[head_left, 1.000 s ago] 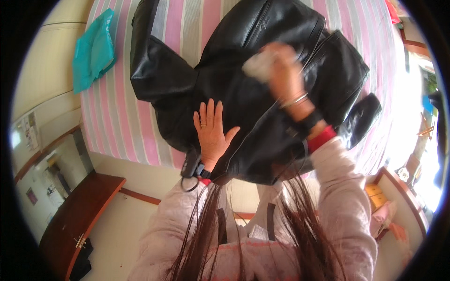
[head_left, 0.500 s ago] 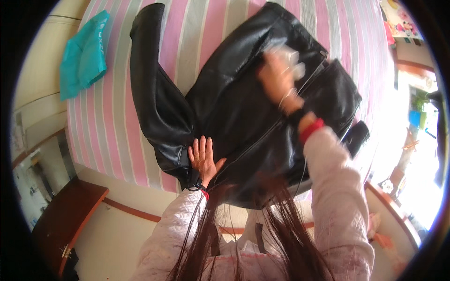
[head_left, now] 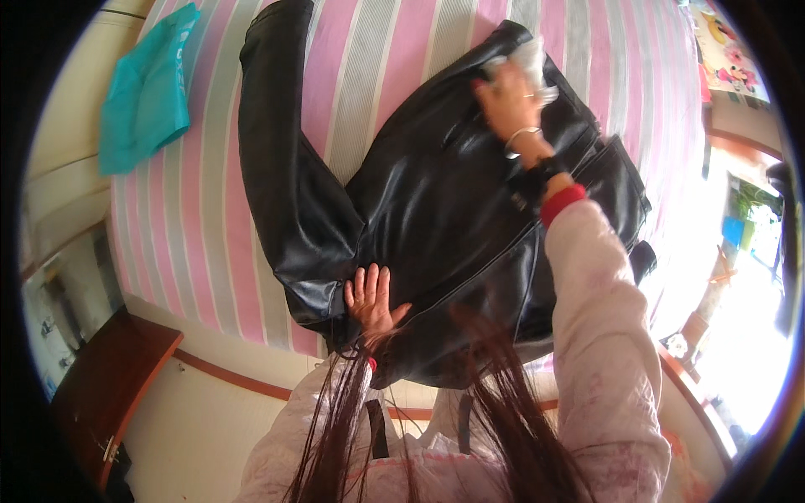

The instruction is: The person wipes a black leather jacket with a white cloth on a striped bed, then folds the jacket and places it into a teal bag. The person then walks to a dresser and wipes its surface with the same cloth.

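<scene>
A black leather jacket (head_left: 428, 193) lies spread out, one sleeve stretched away on the left and its hem toward me. My left hand (head_left: 373, 302) rests flat on it near the left cuff, fingers spread and holding nothing. At the jacket's far right part, my right hand (head_left: 510, 105) presses a crumpled white cloth (head_left: 530, 59) against the leather. Whether the white piece is cloth or tissue is hard to make out. Long strands of hair hang over the jacket's near edge and partly cover my left wrist.
The jacket lies on a bed with a pink, grey and white striped sheet (head_left: 197, 218). A teal bag (head_left: 147, 96) sits at the bed's far left corner. Dark brown wooden furniture (head_left: 117, 377) stands at lower left, and a bright window (head_left: 755, 285) is on the right.
My right hand has slid the white cloth farther away along the jacket. The jacket's upper part has shifted slightly and lies flatter. My left hand stays pressed on the leather, a little nearer to me.
</scene>
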Demonstrator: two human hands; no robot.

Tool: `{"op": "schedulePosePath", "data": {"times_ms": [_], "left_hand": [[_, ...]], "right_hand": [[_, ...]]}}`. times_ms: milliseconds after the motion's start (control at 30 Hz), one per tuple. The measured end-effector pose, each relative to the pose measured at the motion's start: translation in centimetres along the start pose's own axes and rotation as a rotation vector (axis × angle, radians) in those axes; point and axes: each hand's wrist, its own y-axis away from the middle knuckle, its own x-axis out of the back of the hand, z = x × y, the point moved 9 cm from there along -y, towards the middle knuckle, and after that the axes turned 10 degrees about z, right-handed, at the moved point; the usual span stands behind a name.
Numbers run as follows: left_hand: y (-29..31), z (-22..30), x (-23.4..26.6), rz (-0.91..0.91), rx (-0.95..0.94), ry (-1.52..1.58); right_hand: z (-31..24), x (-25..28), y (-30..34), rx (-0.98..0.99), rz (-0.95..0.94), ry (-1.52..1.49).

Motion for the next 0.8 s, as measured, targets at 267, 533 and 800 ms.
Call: {"op": "schedulePosePath", "data": {"times_ms": [267,533,800], "left_hand": [[0.4,0.0,-0.4,-0.048,-0.061,-0.045],[0.3,-0.1,-0.5,-0.087,-0.031,-0.060],[-0.5,0.2,0.0,-0.127,-0.028,-0.074]], "right_hand": [[-9.8,0.4,6.1,0.987,-0.210,-0.457],[4.5,4.9,4.2,0.346,0.080,0.038],[-6.1,5.9,19.9,0.861,-0.261,-0.225]]}}
